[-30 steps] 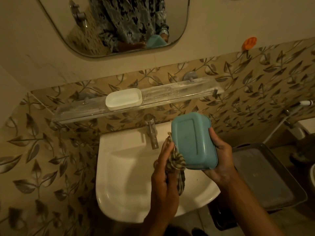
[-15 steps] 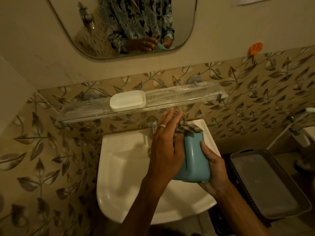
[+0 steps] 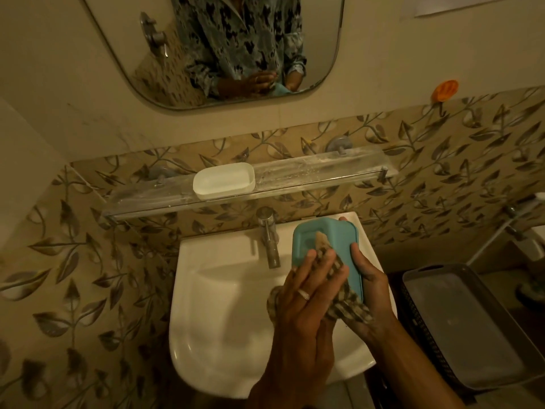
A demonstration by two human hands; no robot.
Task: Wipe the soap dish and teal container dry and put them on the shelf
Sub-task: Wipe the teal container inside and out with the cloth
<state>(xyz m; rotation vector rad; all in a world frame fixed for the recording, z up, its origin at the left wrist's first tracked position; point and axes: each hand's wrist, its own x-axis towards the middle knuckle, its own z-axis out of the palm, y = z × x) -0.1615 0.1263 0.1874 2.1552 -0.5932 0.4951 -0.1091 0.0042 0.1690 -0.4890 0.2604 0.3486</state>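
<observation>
The teal container is held over the right side of the white sink, its flat side turned toward me. My right hand grips its right edge and underside, fingertips showing at its far rim. My left hand lies flat on a checked cloth, pressing it against the container with straight fingers. Part of the cloth hangs below the container. The white soap dish stands on the clear shelf above the tap, left of the shelf's middle.
A white sink with a chrome tap is below the shelf. A mirror hangs above. A dark basket with a grey tray sits to the right. An orange hook is on the wall.
The container has turned from edge-on to its flat side facing me. My left hand slid down and now presses the cloth on that face. The view has shifted slightly.
</observation>
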